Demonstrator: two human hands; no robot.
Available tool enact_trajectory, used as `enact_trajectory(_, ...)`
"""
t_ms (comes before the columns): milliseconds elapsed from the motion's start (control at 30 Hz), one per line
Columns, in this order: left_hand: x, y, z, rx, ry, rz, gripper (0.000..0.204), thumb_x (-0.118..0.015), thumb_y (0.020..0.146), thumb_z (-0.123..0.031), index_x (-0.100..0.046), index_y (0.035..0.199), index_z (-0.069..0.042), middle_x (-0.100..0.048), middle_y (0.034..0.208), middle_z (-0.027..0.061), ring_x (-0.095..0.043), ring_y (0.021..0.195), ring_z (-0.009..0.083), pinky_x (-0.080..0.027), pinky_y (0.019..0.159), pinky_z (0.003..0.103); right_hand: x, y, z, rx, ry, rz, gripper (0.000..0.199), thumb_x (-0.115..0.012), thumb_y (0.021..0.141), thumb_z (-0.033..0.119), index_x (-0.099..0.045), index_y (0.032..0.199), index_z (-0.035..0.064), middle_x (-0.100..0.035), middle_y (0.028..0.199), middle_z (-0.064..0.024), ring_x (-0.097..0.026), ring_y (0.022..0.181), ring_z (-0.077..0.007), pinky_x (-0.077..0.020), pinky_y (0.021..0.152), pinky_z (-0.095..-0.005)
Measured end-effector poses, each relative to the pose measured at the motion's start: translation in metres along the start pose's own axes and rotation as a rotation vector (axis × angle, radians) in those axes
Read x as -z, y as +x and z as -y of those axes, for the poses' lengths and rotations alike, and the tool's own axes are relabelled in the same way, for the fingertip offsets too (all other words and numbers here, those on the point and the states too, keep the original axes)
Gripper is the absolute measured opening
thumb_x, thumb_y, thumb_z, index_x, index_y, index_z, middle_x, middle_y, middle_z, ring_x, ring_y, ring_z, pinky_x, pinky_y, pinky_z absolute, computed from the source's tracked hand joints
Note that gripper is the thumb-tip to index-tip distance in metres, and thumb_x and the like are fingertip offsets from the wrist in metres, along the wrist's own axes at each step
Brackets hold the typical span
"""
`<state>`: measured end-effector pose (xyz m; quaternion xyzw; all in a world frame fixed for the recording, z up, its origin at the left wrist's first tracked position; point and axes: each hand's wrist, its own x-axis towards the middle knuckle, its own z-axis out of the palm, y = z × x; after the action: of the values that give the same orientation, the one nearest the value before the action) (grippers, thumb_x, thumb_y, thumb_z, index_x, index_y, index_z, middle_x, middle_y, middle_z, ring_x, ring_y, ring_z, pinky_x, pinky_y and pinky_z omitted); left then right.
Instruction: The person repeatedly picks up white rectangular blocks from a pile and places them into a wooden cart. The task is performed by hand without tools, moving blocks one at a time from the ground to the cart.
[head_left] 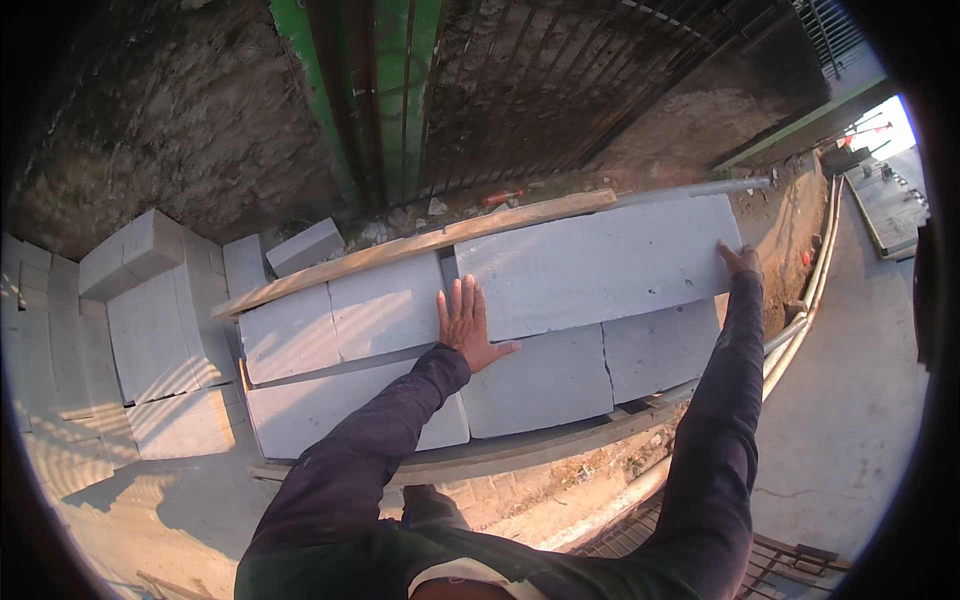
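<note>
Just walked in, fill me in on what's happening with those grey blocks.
A person leans over a stack of grey blocks outdoors. Both hands are on one large grey block lying on top: the left hand is flat at its near left corner, the right hand grips its far right end. A wooden plank lies along the stack's far edge, beside a metal fence.

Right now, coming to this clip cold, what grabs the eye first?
First the big pale grey block lying across the top of a stack of similar blocks in the middle of the view. The left hand lies flat at its near left end, and the right hand grips its far right corner. Behind the stack runs a long wooden plank, and beyond that a dark metal fence with a green post.
</note>
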<state>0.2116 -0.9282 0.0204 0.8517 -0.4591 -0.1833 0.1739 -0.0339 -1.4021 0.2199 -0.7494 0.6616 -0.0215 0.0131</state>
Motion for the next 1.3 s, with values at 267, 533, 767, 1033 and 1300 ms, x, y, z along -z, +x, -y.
enact_trajectory(267, 0.002, -0.021, 0.044, 0.071, 0.068, 0.017, 0.115, -0.057, 0.078, -0.072, -0.009, 0.151, 0.003, -0.003, 0.158, 0.0224, 0.005, 0.147, 0.0402, 0.007, 0.114, 0.059, -0.040, -0.048, 0.091, -0.045, -0.189, -0.089, 0.093, -0.049, 0.079, 0.076, -0.027, 0.151, 0.0208, -0.033, 0.154, -0.0085, -0.030, 0.141, -0.0383, -0.0169, 0.108, -0.0699)
enact_trajectory(533, 0.025, -0.143, 0.139, 0.199, -0.083, -0.243, 0.092, -0.046, 0.090, -0.062, -0.014, 0.151, 0.000, -0.005, 0.156, 0.0286, -0.003, 0.144, 0.0481, -0.003, 0.113, 0.063, -0.110, -0.192, 0.182, 0.577, 0.185, -0.534, 0.059, -0.054, 0.094, 0.047, -0.041, 0.143, 0.0158, -0.037, 0.149, -0.0140, -0.027, 0.141, -0.0347, -0.0186, 0.111, -0.0583)
enact_trajectory(767, 0.036, -0.311, 0.363, 0.989, -0.108, -0.648, 0.080, -0.045, 0.094, -0.054, -0.023, 0.149, -0.001, -0.016, 0.154, 0.0298, -0.014, 0.142, 0.0497, -0.012, 0.112, 0.063, -0.154, -0.508, 0.439, 1.212, 0.672, -0.026, 0.057, -0.065, 0.089, 0.029, -0.045, 0.138, 0.0065, -0.043, 0.144, -0.0163, -0.034, 0.137, -0.0361, -0.0206, 0.111, -0.0538)
enact_trajectory(1033, 0.064, -0.410, 0.628, 1.571, -0.328, -0.541, 0.085, -0.042, 0.090, -0.064, -0.026, 0.149, -0.003, -0.026, 0.152, 0.0271, -0.029, 0.139, 0.0434, -0.026, 0.110, 0.058, -0.270, -0.724, 0.648, 1.406, 0.604, 0.204, 0.073, -0.070, 0.082, 0.039, -0.042, 0.139, 0.0034, -0.046, 0.137, -0.0207, -0.040, 0.132, -0.0376, -0.0300, 0.108, -0.0494)
enact_trajectory(1300, 0.228, -0.354, 0.866, 1.205, -0.877, -1.113, 0.099, -0.058, 0.086, -0.057, -0.022, 0.142, 0.016, -0.036, 0.141, 0.0368, -0.037, 0.134, 0.0450, -0.032, 0.111, 0.042, -0.389, -0.806, 0.941, 0.899, 0.540, 0.634, 0.095, -0.064, 0.077, 0.066, -0.049, 0.131, -0.0111, -0.053, 0.128, -0.0345, -0.051, 0.124, -0.0389, -0.0391, 0.104, -0.0423)
